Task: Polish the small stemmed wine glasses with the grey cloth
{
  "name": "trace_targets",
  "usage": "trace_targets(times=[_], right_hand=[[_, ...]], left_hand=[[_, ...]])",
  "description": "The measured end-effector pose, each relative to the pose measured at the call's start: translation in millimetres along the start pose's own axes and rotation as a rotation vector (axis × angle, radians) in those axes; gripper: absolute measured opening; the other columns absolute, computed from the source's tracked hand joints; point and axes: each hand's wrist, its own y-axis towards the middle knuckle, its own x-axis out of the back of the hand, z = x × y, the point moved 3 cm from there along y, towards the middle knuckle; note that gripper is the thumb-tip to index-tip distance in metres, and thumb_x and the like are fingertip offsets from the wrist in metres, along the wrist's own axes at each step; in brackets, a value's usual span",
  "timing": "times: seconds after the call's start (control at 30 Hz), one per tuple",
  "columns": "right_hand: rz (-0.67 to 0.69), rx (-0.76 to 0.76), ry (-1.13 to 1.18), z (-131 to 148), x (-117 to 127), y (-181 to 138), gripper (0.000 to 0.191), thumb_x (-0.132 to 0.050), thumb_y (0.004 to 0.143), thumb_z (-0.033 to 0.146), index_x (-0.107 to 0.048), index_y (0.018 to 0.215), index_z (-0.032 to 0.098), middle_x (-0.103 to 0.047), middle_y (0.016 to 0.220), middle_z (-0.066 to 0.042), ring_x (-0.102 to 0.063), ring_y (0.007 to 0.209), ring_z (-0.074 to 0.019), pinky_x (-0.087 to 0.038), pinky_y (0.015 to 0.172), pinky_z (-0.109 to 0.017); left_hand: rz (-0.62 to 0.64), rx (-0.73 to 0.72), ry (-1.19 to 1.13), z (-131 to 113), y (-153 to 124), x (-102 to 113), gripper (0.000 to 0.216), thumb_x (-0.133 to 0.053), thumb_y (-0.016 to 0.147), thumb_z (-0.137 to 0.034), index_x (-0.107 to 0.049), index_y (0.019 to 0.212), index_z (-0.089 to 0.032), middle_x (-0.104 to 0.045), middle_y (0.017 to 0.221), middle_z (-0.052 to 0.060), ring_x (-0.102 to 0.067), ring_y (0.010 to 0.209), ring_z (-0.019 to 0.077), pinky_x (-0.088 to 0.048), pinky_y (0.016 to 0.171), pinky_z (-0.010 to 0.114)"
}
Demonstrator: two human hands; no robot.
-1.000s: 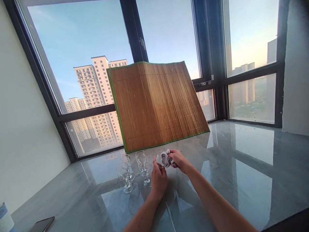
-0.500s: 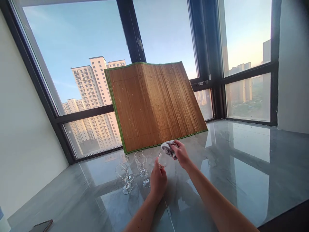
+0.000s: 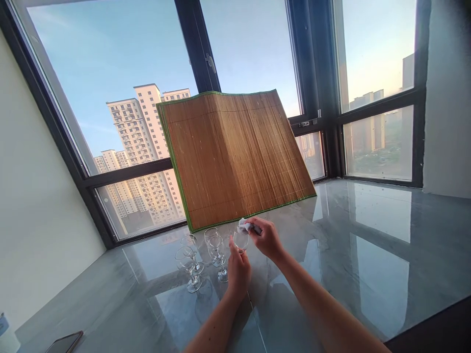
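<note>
My left hand [image 3: 239,269] is closed around the lower part of a clear stemmed glass [image 3: 241,240], whose bowl points up; its stem is hidden by my fingers. My right hand [image 3: 267,238] pinches a white and grey cloth [image 3: 245,225] at the rim of that glass. Whether part of the cloth reaches inside the bowl, I cannot tell. Left of my left hand, several more clear stemmed glasses stand upright in a group on the glossy grey surface, the front one [image 3: 194,283] nearest to me.
A folded bamboo mat [image 3: 239,162] with green edging leans on the window behind the glasses. At the lower left lie a phone [image 3: 65,342] and a white container with a blue label [image 3: 6,336], cut by the frame. Dark window frames [image 3: 327,147] border the grey surface [image 3: 121,304].
My right hand has moved left and brought the cloth to the glass rim. The cloth looks more bunched. My left hand has shifted slightly left, with the glass still in it.
</note>
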Motion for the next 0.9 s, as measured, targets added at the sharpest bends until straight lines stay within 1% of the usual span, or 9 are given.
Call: trace_targets(times=[0.1,0.2,0.3,0.37,0.43,0.53,0.63,0.8,0.9], right_hand=[[0.065,-0.047,-0.002,-1,2,3,0.018,-0.052,0.077,0.017,-0.069,0.08,0.021,-0.07,0.073,-0.001,-0.061,0.068,-0.0164,-0.043,0.066,-0.025],[0.112,-0.092,-0.054,-1,7,6,0.016,-0.052,0.077,0.019,-0.068,0.077,0.02,-0.068,0.071,0.0,-0.057,0.066,-0.015,-0.04,0.064,-0.024],[0.207,-0.169,-0.071,-2,9,6,0.014,-0.053,0.076,0.022,-0.065,0.07,0.02,-0.064,0.068,0.0,-0.053,0.066,-0.0142,-0.037,0.062,-0.023],[0.265,-0.232,-0.049,-5,9,5,0.015,-0.054,0.075,0.023,-0.061,0.062,0.02,-0.059,0.061,0.0,-0.049,0.06,-0.013,-0.033,0.056,-0.023],[0.318,-0.291,-0.007,-10,10,5,0.019,-0.051,0.075,0.025,-0.058,0.058,0.019,-0.054,0.055,0.001,-0.045,0.052,-0.0115,-0.03,0.049,-0.022],[0.413,-0.39,0.086,-20,11,5,0.023,-0.045,0.076,0.028,-0.061,0.062,0.018,-0.05,0.053,0.002,-0.039,0.044,-0.0097,-0.026,0.04,-0.021],[0.492,-0.47,0.171,-28,14,4,0.023,-0.047,0.076,0.032,-0.064,0.071,0.018,-0.049,0.052,0.003,-0.035,0.04,-0.0085,-0.025,0.036,-0.021],[0.55,-0.549,0.286,-27,22,-1,0.026,-0.056,0.077,0.043,-0.064,0.082,0.018,-0.053,0.057,0.004,-0.034,0.04,-0.0068,-0.024,0.035,-0.02],[0.555,-0.569,0.395,-23,23,-3,0.029,-0.063,0.075,0.046,-0.059,0.088,0.02,-0.053,0.059,0.006,-0.034,0.04,-0.0062,-0.022,0.034,-0.02]], left_hand=[[0.011,-0.01,0.007,1,0,0,0.059,-0.038,0.09,-0.018,-0.029,0.148,-0.012,-0.069,0.098,0.011,-0.066,0.091,0.0226,-0.048,0.082,0.032],[0.044,-0.044,0.058,-1,-2,0,0.06,-0.039,0.09,-0.016,-0.028,0.149,-0.014,-0.07,0.102,0.011,-0.067,0.094,0.0224,-0.047,0.081,0.03],[0.035,-0.056,0.181,-4,-3,2,0.06,-0.04,0.09,-0.014,-0.028,0.15,-0.013,-0.071,0.105,0.012,-0.068,0.093,0.0234,-0.047,0.078,0.031],[0.033,-0.059,0.295,-7,-4,3,0.06,-0.041,0.091,-0.012,-0.029,0.15,-0.014,-0.071,0.105,0.012,-0.068,0.093,0.0231,-0.047,0.077,0.03],[0.049,-0.064,0.39,-10,-4,3,0.06,-0.041,0.091,-0.011,-0.03,0.15,-0.015,-0.071,0.105,0.011,-0.069,0.093,0.022,-0.046,0.077,0.029],[0.08,-0.064,0.446,-14,-4,2,0.059,-0.041,0.091,-0.01,-0.031,0.149,-0.015,-0.072,0.105,0.011,-0.069,0.092,0.022,-0.046,0.076,0.029],[0.098,-0.057,0.429,-15,-4,3,0.061,-0.041,0.089,-0.008,-0.032,0.148,-0.013,-0.072,0.104,0.01,-0.069,0.091,0.0227,-0.045,0.074,0.03],[0.089,-0.07,0.352,-14,-5,4,0.058,-0.041,0.089,-0.011,-0.034,0.147,-0.016,-0.071,0.106,0.01,-0.068,0.092,0.0218,-0.046,0.076,0.029],[0.099,-0.066,0.319,-13,-5,4,0.056,-0.041,0.089,-0.011,-0.036,0.145,-0.017,-0.071,0.103,0.008,-0.068,0.092,0.0213,-0.045,0.076,0.029]])
